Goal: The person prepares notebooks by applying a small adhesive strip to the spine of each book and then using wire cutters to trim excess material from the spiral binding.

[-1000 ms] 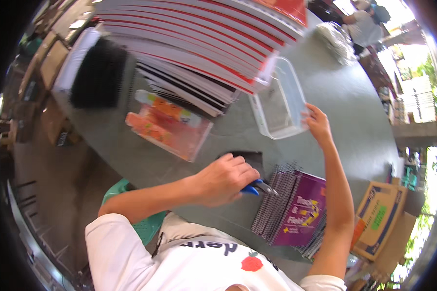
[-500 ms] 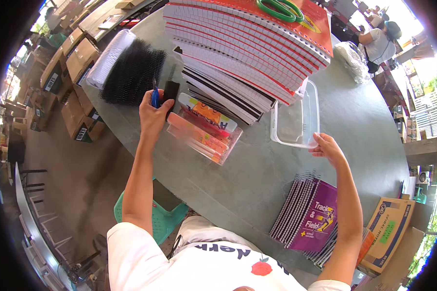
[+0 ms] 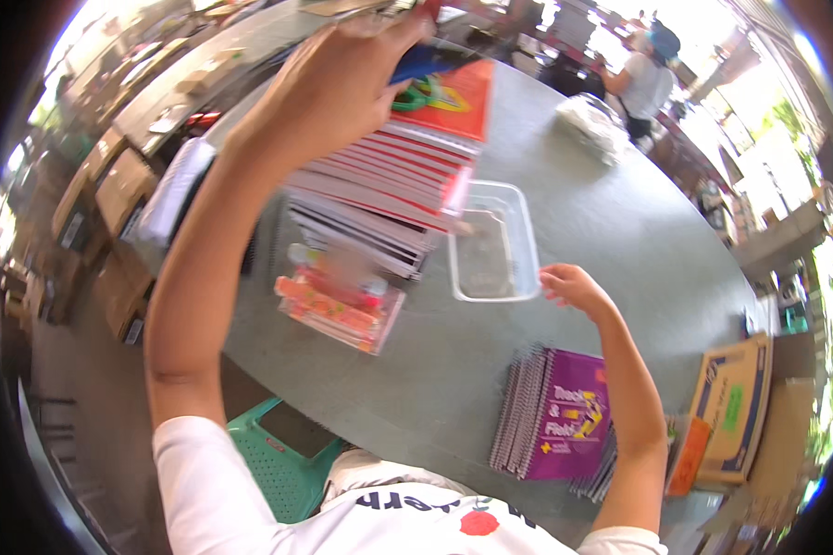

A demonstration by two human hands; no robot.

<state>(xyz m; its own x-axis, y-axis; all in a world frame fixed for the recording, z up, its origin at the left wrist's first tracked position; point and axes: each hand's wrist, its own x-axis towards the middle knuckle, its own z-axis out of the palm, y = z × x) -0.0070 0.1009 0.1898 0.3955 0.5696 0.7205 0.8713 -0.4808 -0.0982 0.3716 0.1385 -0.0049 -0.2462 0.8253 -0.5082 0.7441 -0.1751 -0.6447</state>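
My left hand (image 3: 342,88), blurred, is raised over the notebook stack and closed on a slim blue object (image 3: 424,63) whose kind is too smeared to tell. Beneath it, green-handled scissors (image 3: 418,94) lie on the red cover of the top notebook (image 3: 472,102). My right hand (image 3: 576,287) is beside the corner of a clear plastic container (image 3: 496,298), its fingers loosely curled and apart, nothing in them. In front of the tall stack of spiral notebooks (image 3: 379,180) lies a clear pack with orange and pink stationery (image 3: 338,310).
Purple spiral notebooks (image 3: 569,416) are stacked near my right forearm, beside an open cardboard box (image 3: 731,407). A crumpled plastic bag (image 3: 590,125) lies farther back. A green plastic stool (image 3: 282,462) stands at the table's edge. Another person (image 3: 648,83) is beyond the table.
My left hand has risen from beside the stationery pack to above the notebook stack, still holding the blue object. My right hand has loosened at the container's corner. The whole view has shifted.
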